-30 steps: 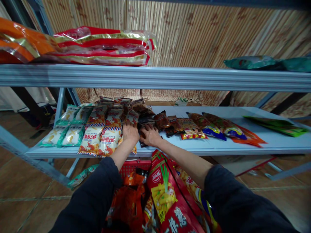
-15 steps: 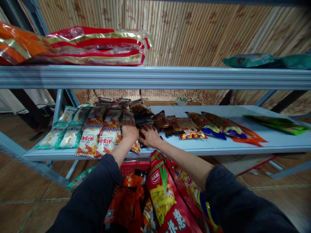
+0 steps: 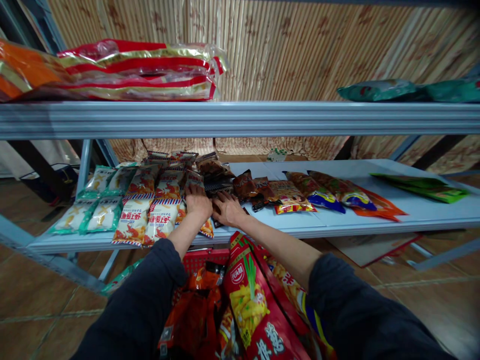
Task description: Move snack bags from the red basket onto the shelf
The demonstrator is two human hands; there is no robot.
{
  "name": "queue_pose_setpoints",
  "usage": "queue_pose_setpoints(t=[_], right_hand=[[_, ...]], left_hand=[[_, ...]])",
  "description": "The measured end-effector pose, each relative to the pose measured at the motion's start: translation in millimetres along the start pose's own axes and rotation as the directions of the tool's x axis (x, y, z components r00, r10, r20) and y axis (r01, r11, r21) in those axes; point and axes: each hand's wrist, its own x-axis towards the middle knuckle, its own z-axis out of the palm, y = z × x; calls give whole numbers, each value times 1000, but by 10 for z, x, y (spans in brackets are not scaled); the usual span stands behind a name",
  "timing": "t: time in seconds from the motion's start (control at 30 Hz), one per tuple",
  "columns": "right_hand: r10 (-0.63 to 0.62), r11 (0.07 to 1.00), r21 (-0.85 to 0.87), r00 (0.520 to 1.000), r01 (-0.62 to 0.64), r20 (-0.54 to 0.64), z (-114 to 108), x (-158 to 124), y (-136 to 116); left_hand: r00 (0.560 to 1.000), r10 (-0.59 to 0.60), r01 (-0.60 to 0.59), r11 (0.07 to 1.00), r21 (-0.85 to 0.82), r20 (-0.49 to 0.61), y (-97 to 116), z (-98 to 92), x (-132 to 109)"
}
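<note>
Both my hands rest on snack packets on the lower shelf (image 3: 337, 227). My left hand (image 3: 197, 202) lies palm down, fingers curled over an orange and red packet (image 3: 206, 229) beside the white shrimp-print packets (image 3: 148, 221). My right hand (image 3: 227, 208) lies flat with fingers spread on a dark packet (image 3: 219, 188). The two hands almost touch. What lies under the palms is hidden.
Green-white packets (image 3: 92, 200) lie at the shelf's left, brown, blue and orange packets (image 3: 322, 195) to the right, green ones (image 3: 423, 186) far right. A red basket (image 3: 202, 257) full of snack bags (image 3: 255, 310) stands below me. The upper shelf (image 3: 240, 117) carries red packs (image 3: 138, 70).
The view has drifted slightly right and down. Both hands stay on the same packets, with the right fingers shifted a little forward.
</note>
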Motion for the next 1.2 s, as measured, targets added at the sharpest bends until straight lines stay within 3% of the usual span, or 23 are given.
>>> queue_pose_setpoints(t=[0.17, 0.27, 0.37, 0.47, 0.6, 0.7, 0.8, 0.9, 1.0, 1.1, 1.2], right_hand=[[-18, 1000, 23, 1000, 18, 1, -17, 19, 30], [-42, 999, 32, 999, 42, 11, -49, 9, 38], [71, 997, 11, 997, -71, -6, -57, -36, 28], [196, 981, -7, 980, -196, 17, -48, -89, 17], [174, 985, -36, 979, -171, 110, -79, -116, 3], [155, 988, -45, 980, -151, 121, -143, -105, 1], [137, 987, -81, 991, -136, 12, -218, -77, 88], [195, 961, -184, 977, -207, -82, -282, -33, 319], [267, 933, -237, 963, -270, -44, -316, -2, 608], [324, 927, -206, 946, -313, 20, -311, -25, 793], [317, 929, -209, 948, -305, 25, -296, -102, 835]], left_hand=[[999, 7, -8, 1000, 24, 31, 0, -15, 7], [999, 43, -44, 999, -29, -32, 0, -40, -16], [983, 117, -130, 988, -78, -145, -1, -98, -109], [969, 164, -185, 977, -105, -185, -12, -171, -262], [965, 203, -225, 966, -128, -169, -32, -215, -454], [958, 249, -267, 956, -126, -139, -25, -199, -551], [953, 287, -298, 947, -121, -100, 32, -175, -613], [947, 307, -319, 936, -150, -98, 146, -173, -617], [952, 297, -307, 930, -202, -80, 298, -214, -516], [966, 259, -241, 930, -278, 28, 458, -280, -328], [951, 222, -148, 938, -314, 216, 594, -312, -163]])
